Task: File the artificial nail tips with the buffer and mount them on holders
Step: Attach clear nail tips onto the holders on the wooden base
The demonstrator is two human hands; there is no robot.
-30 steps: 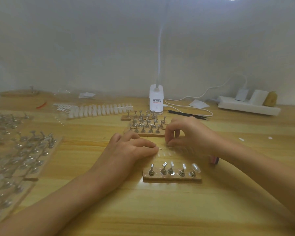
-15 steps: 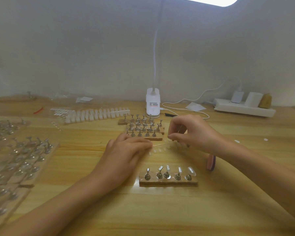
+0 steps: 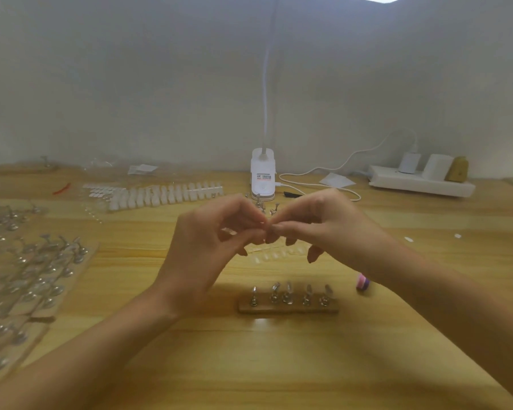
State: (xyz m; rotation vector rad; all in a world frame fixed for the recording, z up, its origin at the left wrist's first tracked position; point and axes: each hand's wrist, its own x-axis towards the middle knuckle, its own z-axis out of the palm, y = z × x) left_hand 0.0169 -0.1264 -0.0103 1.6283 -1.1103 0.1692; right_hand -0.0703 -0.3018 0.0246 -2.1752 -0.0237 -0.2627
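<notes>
My left hand [image 3: 208, 247] and my right hand [image 3: 317, 223] are raised above the table with their fingertips touching. Both pinch a small clear nail tip [image 3: 263, 224] that is mostly hidden by the fingers. Under the hands a row of clear nail tips [image 3: 279, 253] lies flat on the wood. Nearer to me stands a wooden holder block [image 3: 288, 308] whose five metal holders carry clear tips. The pink and purple buffer [image 3: 362, 282] lies on the table beside my right forearm, held by neither hand.
More holder blocks [image 3: 267, 206] stand behind the hands, and several fill the table's left side [image 3: 33, 273]. White nail tip strips [image 3: 160, 194], a lamp base [image 3: 262, 176], black tweezers [image 3: 290, 194] and a power strip [image 3: 421, 182] line the back.
Both hands have lifted off the table and come together at the fingertips. The right hand has brought a nail tip up from the row, and the left hand has left the row.
</notes>
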